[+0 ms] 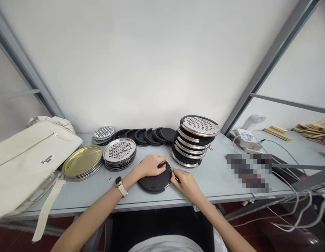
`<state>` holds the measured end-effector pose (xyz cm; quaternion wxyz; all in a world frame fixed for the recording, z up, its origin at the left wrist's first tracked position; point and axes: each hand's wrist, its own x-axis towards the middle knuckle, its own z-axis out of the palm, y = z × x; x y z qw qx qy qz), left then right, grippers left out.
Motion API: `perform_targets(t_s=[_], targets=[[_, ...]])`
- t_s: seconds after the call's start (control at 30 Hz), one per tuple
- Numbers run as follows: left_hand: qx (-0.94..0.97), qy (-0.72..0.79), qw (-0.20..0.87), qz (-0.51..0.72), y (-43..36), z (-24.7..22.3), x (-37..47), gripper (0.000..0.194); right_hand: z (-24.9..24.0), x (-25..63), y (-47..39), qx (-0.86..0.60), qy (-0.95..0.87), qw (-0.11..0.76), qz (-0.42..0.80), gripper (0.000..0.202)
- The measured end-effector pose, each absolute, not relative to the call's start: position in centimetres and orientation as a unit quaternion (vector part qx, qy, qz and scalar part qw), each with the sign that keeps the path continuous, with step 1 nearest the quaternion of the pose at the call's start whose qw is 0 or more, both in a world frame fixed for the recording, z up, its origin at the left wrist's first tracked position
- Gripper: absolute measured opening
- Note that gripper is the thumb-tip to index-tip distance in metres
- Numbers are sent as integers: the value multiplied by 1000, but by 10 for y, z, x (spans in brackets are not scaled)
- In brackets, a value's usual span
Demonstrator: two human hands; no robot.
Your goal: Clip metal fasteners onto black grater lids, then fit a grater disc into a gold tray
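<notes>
A black round disc point(154, 183) lies flat on the worktable near its front edge, with a bright rim line showing at the lower right. My left hand point(153, 165) rests on top of it, fingers curled over its far part and pressing it down. At the disc's right edge, my right hand point(187, 183) is closed in a pinch. A small dark bit shows by those fingers, too small to name. Just behind stands a tall stack of round grater discs point(195, 145) with black rims. To the left is a lower stack of metal grater plates point(119, 152).
Gold-coloured round plates point(83, 162) sit stacked at left, beside a cream bag point(28, 164) with a hanging strap. Black round parts point(143, 136) overlap in a row along the wall, near small grater discs point(104, 133). A white device point(247, 138) with cables stands at right.
</notes>
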<state>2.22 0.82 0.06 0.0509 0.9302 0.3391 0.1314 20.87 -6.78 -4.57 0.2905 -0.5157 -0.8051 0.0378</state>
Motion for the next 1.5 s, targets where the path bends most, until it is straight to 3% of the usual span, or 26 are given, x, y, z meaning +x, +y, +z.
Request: perform_targets(t_s=[0.4,0.83,1.5], targets=[[927,356,10,121,11,-3,20,20,-44,212,-63,-541,-759,343,120,25],[971,211,37,108,0,3,21,15,-42,211,-63,-522,-780,318,133,26],[938,304,68,150,1,-3,25,22,-42,214,-60,-505,-801,294,127,25]])
